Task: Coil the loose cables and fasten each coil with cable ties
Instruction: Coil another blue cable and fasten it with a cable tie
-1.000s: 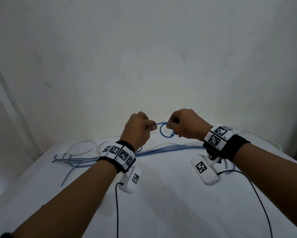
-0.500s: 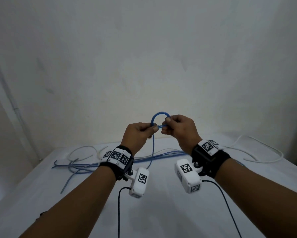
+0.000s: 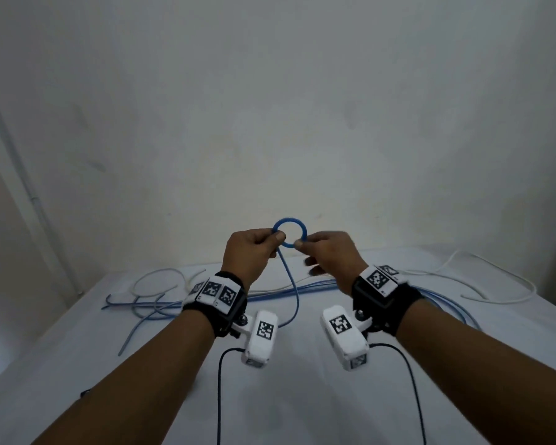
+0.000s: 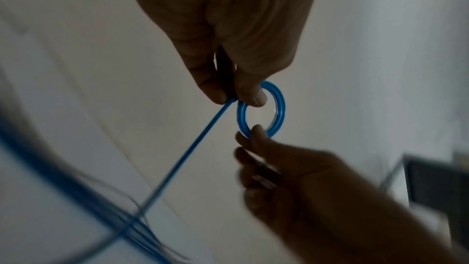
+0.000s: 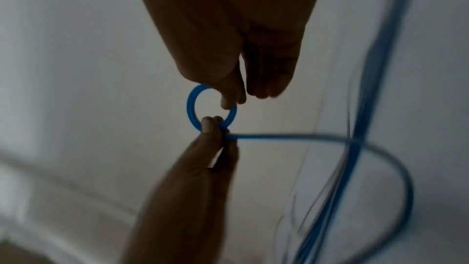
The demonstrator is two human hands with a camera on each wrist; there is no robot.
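Loose blue cables [image 3: 206, 300] and a white cable [image 3: 495, 284] sprawl across the table's [image 3: 302, 396] far half.

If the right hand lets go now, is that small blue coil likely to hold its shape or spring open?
Probably springs open: the blue coil is tight, no tie is visible on it, and both the left hand and right hand pinch it. The trailing blue cable hangs in a smooth curve, suggesting it is light and springy rather than limp.
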